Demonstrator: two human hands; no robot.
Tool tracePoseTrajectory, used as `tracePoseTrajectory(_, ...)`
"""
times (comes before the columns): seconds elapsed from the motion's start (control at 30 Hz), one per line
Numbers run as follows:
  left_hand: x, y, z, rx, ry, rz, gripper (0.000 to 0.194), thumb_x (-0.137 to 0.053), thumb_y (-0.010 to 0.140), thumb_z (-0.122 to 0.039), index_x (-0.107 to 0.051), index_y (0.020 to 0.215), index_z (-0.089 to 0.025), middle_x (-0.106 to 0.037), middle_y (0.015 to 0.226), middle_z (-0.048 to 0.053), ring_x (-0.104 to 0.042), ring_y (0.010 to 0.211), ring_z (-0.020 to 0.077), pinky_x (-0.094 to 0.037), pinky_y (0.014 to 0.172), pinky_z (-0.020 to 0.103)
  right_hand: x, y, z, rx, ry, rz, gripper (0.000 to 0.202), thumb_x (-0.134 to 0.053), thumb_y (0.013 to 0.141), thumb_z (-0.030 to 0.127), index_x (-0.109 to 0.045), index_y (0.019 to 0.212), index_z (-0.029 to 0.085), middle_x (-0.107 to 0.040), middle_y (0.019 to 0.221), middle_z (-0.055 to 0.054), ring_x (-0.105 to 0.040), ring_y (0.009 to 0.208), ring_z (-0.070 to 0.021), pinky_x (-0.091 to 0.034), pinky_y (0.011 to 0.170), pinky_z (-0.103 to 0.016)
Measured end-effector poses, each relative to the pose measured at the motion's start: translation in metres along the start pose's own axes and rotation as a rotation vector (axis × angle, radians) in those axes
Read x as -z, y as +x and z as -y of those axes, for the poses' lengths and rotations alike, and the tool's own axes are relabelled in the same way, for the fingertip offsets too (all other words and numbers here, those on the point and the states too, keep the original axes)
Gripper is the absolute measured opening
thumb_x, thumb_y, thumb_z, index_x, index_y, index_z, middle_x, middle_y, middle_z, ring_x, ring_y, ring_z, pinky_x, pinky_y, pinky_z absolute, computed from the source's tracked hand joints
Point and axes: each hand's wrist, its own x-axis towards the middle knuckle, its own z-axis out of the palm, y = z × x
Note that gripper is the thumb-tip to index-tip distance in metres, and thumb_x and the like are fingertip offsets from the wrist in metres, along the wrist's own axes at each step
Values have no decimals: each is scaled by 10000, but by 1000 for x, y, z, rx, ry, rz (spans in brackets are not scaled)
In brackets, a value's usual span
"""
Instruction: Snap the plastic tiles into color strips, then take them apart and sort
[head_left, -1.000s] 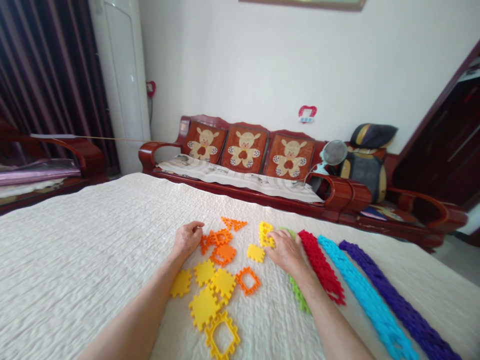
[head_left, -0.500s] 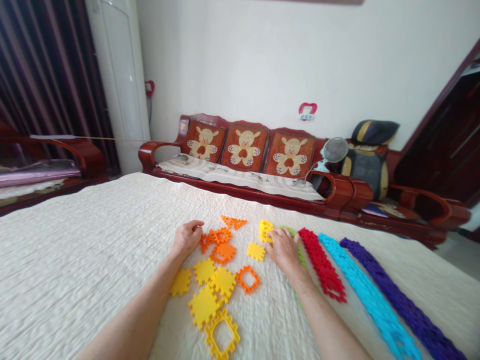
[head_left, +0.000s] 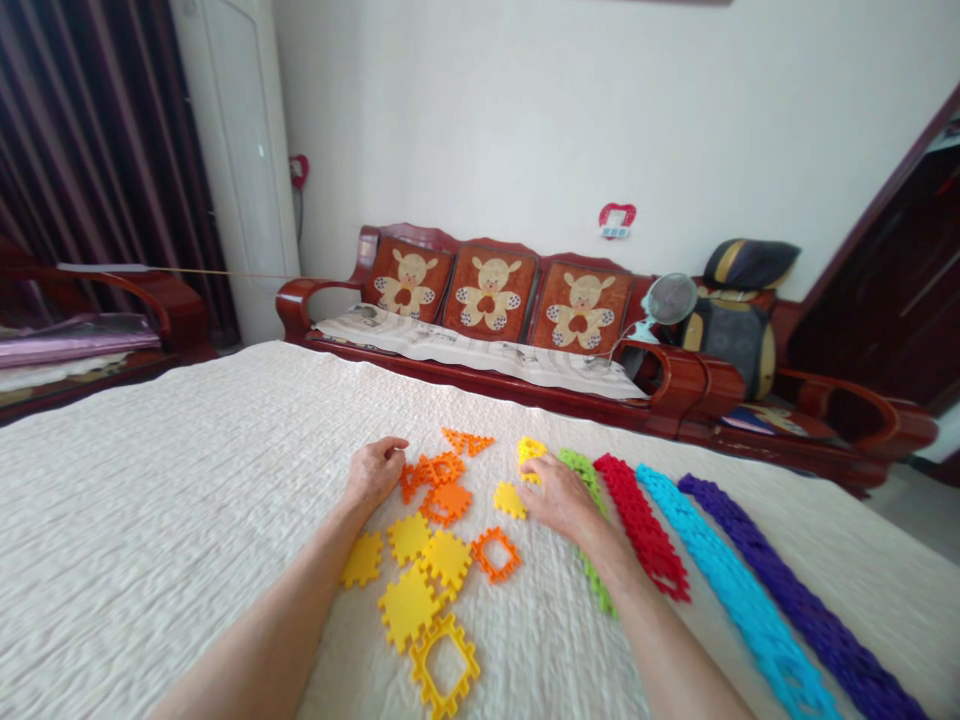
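My left hand [head_left: 377, 472] rests on the white quilted cover, its fingers curled together beside a group of orange pieces [head_left: 442, 468]; what its fingers hold, if anything, is hidden. My right hand [head_left: 556, 490] is over the near end of the upper yellow piece [head_left: 531, 450], fingers apart around its lower edge. A flat yellow square [head_left: 510, 500] lies just left of that hand. Several yellow pieces [head_left: 409, 605] and an orange frame piece [head_left: 496, 555] lie nearer to me. Right of my right hand runs a green row [head_left: 596, 575], partly under the forearm.
Red [head_left: 645, 525], light blue [head_left: 735, 580] and purple rows [head_left: 795, 590] of joined pieces lie on the right of the quilted cover [head_left: 187, 480]. Beyond it stand a wooden sofa [head_left: 480, 375] with bear cushions and a small fan [head_left: 670, 298].
My right hand has shifted slightly left and off the green row, showing more of it, and now covers part of the flat yellow square's right edge. My left hand has hardly moved.
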Motion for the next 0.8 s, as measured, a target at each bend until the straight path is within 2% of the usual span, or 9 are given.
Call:
tracePoseTrajectory(0.07, 0, 0, -1, 5, 5, 2, 348, -440, 742, -224, -708, 960, -182, -654, 610, -5, -577, 589, 128, -426, 612, 216, 1, -1, 6, 64, 93, 133, 383, -593, 722, 313, -609, 1081, 183, -614, 1100, -83, -561, 994, -194, -381, 851, -277)
tracePoseTrajectory(0.13, 1, -1, -1, 9, 2, 1, 349, -441, 737, -220, -709, 957, -178, -651, 603, -5, -571, 581, 126, -421, 606, 215, -2, -3, 9, 70, 121, 194, 454, -626, 680, 327, -600, 1109, 180, -607, 1105, -86, -566, 991, -199, -392, 844, -275)
tracePoseTrajectory(0.33, 1, -1, -3, 10, -15, 4, 353, -440, 737, -232, -713, 953, -174, -641, 599, -3, -558, 567, 124, -413, 600, 219, -5, -5, 10, 51, 139, 183, 376, -569, 707, 264, -615, 1066, 161, -632, 1055, -99, -582, 956, -196, -399, 831, -274)
tracePoseTrajectory(0.43, 1, -1, -3, 8, -21, -2, 351, -441, 736, -221, -714, 952, -171, -647, 615, 1, -567, 583, 124, -417, 613, 219, 6, -3, 8, 77, 167, 215, 309, -503, 761, 235, -628, 1037, 173, -660, 1048, -85, -586, 959, -184, -392, 822, -265)
tracePoseTrajectory(0.5, 1, -1, -2, 6, -28, -5, 346, -442, 738, -214, -714, 948, -171, -648, 620, 2, -570, 588, 124, -420, 615, 218, 15, -2, 7, 84, 169, 231, 267, -421, 817, 219, -647, 952, 176, -684, 966, -71, -599, 878, -170, -394, 764, -254)
tracePoseTrajectory(0.6, 0, -1, 0, 2, -36, -5, 337, -447, 743, -213, -713, 947, -176, -648, 625, 0, -577, 598, 122, -424, 618, 213, 22, -2, 2, 67, 141, 209, 305, -341, 847, 176, -646, 859, 171, -689, 844, -61, -595, 760, -159, -385, 686, -245)
tracePoseTrajectory(0.8, 1, -1, -2, 23, -34, 4, 331, -454, 747, -213, -711, 952, -179, -667, 666, 7, -606, 663, 134, -439, 645, 213, 14, -1, -4, 59, 156, 219, 356, -336, 837, 145, -664, 973, 174, -707, 962, -68, -628, 870, -165, -415, 752, -243)
